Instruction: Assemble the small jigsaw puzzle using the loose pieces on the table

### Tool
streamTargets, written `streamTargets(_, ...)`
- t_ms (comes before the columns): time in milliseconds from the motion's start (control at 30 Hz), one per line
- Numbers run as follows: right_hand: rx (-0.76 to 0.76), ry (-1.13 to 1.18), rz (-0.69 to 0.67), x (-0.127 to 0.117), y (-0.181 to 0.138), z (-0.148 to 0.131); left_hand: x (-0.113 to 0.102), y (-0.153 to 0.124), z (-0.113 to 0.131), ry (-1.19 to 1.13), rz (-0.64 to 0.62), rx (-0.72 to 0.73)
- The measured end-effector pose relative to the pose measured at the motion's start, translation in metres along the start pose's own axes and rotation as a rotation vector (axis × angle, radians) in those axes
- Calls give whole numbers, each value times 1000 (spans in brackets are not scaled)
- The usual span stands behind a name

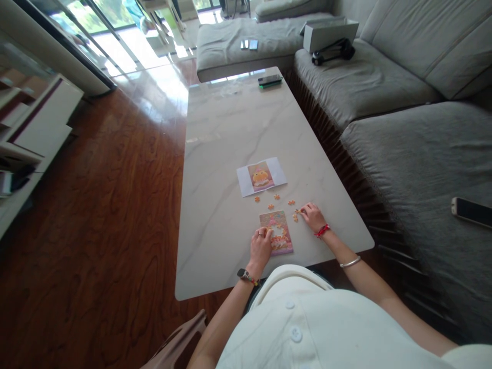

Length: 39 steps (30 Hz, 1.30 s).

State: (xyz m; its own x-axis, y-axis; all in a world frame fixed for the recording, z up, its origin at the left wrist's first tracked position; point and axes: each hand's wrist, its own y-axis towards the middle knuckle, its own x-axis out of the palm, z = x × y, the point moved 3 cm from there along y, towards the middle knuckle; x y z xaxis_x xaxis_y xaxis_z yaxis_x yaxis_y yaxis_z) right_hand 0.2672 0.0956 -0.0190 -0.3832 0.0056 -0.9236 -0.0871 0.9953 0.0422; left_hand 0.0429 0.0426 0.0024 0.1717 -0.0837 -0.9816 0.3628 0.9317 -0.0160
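Note:
A partly assembled jigsaw puzzle (283, 246) lies flat near the front edge of the table, with a pale gap in its middle. My left hand (261, 247) is on the puzzle's left side, its curled fingers gripping there; their tips are partly hidden. To the right of the puzzle, my right hand (313, 217) pinches a small jigsaw piece (298, 211) just above the tabletop. Close below it is another loose piece (295, 218). Several more orange pieces (270, 206) are scattered beyond the puzzle. Behind them lies a creased paper sheet (243, 180) with a printed picture (261, 176) of a yellow figure.
The marble-patterned table (219, 205) has rounded corners. A dark phone-like object (269, 80) lies at its far end. A grey sofa (407, 148) runs along the right, holding a white box (330, 35) and a phone (472, 212). A pinkish plastic seat (180, 338) stands at lower left.

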Motion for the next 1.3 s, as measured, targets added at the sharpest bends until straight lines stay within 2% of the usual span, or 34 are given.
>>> streamTargets(333, -3, 3, -14, -1, 2, -6, 1, -4, 2, -17, 41, -36)
streamTargets(433, -44, 34, -3, -5, 2, -11, 2, -9, 2, -9, 38, -26)
streamTargets(533, -141, 76, -34, -8, -3, -24, 4, -14, 3, 12, 15, -20)
streamTargets(667, -279, 69, -139, -3, -14, -54, 7, -18, 4, 31, -17, -44)
streamTargets(767, -315, 23, -177, 3, -19, -74, 8, -18, 6, 32, -25, -59)
streamTargets(967, -297, -58, -204, 9, -19, -91, 4, -13, 13, -6, -42, -16)
streamTargets(1300, -174, 74, -147, 13, -24, -83, 6, -10, 13, -12, -43, 38)
